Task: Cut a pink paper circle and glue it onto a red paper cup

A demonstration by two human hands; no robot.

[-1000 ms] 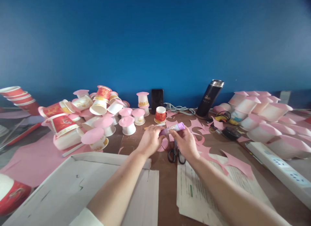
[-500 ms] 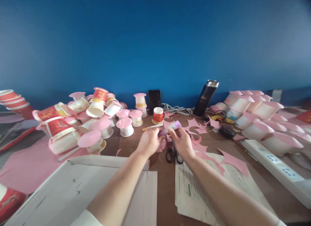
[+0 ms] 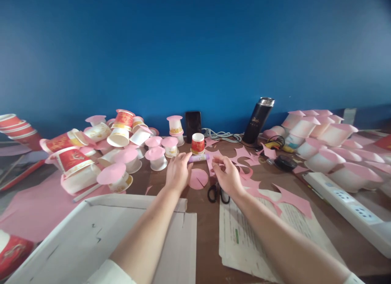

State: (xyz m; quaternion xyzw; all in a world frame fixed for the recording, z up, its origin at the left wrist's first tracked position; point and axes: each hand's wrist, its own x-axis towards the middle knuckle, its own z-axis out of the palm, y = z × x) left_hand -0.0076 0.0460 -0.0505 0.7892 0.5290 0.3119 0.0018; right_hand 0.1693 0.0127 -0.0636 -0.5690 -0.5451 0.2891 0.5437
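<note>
My left hand point(image 3: 179, 172) has its fingers round the left end of a purple-capped glue stick point(image 3: 199, 158), which lies level just in front of a red and white paper cup point(image 3: 198, 144). My right hand point(image 3: 226, 174) is off to the right, thumb and fingers apart, holding nothing. Between the hands a pink paper disc point(image 3: 198, 179) with a slit lies on the brown table. Black-handled scissors point(image 3: 218, 193) rest beside the right hand, their blades partly hidden. Pink paper offcuts point(image 3: 244, 155) lie around and beyond that hand.
Paper cups with pink discs point(image 3: 116, 157) are heaped at left; more pink-topped cups point(image 3: 326, 157) crowd the right. A black flask point(image 3: 258, 121) and a phone point(image 3: 193, 127) stand by the blue wall. A power strip point(image 3: 348, 210), printed papers point(image 3: 262, 239) and a cardboard box point(image 3: 122, 231) lie nearer.
The glue stick has left my right hand and moved left and down in my left hand, now level. My hands have drawn apart, uncovering the pink disc.
</note>
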